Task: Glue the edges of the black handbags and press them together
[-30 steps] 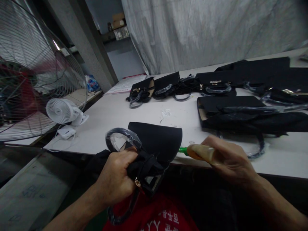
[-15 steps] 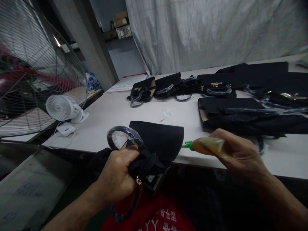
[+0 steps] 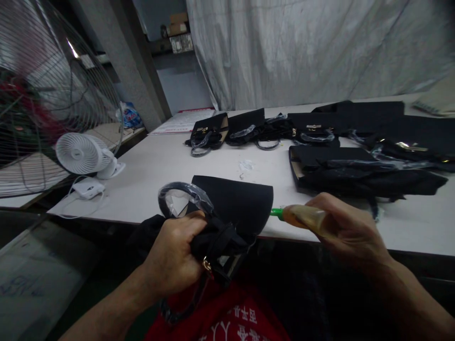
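Observation:
My left hand (image 3: 179, 253) is closed round the gathered black material of a handbag (image 3: 232, 201). The bag is tilted at the table's near edge, its stiff black flap facing up. One plastic-wrapped handle loops above my fist and another hangs below; a gold-coloured ring shows beside my fingers. In my right hand (image 3: 350, 232) is a soft squeeze bottle (image 3: 307, 219) of amber liquid, apparently glue, lying nearly level. Its green nozzle points left at the flap's right edge, and I cannot tell whether the two touch. My right fingers are wrapped round the bottle's back end.
Several black handbags (image 3: 316, 123) lie along the back of the white table (image 3: 142, 175); another bag (image 3: 355, 170) lies nearer, at right. On the left stand a small white fan (image 3: 80, 152) and a large caged fan (image 3: 42, 94). A grey curtain (image 3: 302, 52) hangs behind.
The view has shifted slightly, so the small fan and the table bags sit further left. Both hands keep their grips; the nozzle stays by the flap's right edge.

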### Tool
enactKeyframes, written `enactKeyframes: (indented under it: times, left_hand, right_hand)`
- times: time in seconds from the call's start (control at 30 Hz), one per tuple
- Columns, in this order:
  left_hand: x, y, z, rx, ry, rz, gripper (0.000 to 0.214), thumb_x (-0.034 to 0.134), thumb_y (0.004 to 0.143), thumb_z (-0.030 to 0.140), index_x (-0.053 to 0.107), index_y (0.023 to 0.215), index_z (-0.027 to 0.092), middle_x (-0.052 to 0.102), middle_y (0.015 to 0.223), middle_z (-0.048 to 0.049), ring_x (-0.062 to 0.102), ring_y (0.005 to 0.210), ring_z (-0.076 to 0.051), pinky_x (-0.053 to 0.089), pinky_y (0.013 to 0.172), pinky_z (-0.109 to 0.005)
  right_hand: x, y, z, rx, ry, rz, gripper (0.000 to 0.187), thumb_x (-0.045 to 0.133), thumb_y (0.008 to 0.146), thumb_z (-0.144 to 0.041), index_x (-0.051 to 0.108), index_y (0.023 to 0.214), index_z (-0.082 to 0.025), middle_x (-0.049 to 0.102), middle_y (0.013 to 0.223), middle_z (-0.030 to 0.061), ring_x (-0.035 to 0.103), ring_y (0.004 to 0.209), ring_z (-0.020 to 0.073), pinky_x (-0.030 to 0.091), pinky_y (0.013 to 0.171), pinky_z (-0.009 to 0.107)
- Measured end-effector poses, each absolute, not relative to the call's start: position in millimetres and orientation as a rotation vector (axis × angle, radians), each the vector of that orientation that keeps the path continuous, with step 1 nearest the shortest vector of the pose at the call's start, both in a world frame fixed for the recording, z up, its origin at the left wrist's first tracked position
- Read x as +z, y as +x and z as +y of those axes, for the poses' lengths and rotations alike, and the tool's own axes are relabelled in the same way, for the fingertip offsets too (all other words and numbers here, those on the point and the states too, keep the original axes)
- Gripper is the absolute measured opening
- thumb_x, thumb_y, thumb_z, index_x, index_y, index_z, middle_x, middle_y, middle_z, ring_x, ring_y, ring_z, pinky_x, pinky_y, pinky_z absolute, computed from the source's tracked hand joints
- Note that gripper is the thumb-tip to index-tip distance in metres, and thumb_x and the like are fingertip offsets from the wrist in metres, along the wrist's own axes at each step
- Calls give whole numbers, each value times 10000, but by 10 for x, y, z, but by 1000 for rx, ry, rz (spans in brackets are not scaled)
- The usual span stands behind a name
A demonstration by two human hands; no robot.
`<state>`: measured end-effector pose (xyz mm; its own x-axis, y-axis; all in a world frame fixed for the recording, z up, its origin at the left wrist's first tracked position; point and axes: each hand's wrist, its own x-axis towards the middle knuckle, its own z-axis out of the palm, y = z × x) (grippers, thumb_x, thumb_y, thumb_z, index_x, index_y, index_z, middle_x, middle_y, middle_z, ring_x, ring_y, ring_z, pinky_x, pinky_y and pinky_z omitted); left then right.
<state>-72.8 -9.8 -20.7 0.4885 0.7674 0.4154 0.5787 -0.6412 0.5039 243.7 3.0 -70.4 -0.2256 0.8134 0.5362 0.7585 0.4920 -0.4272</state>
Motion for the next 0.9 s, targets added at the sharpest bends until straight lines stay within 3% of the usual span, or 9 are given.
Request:
enactKeyframes:
  times: [0.53, 0.9]
  left_hand:
    - [-223, -845, -126, 878, 2412, 1108, 135, 547, 620, 14, 522, 641, 145, 578, 683, 5, 506, 592, -88, 350, 524, -200]
    - [-232, -866, -140, 866, 2404, 1122, 106, 520, 641, 40, 527, 642, 146, 578, 676, -9, 519, 593, -102, 366, 523, -213]
  right_hand:
    - [-685, 2287, -59, -50, -1362, -2032, 197, 562, 848, -392, 511, 741, -234, 514, 571, -9, 469, 438, 143, 304, 438, 275]
    - [-508, 2320, 3, -139, -1226, -2257, 96, 519, 812, -268, 471, 737, -231, 495, 598, -5, 420, 435, 129, 277, 424, 270]
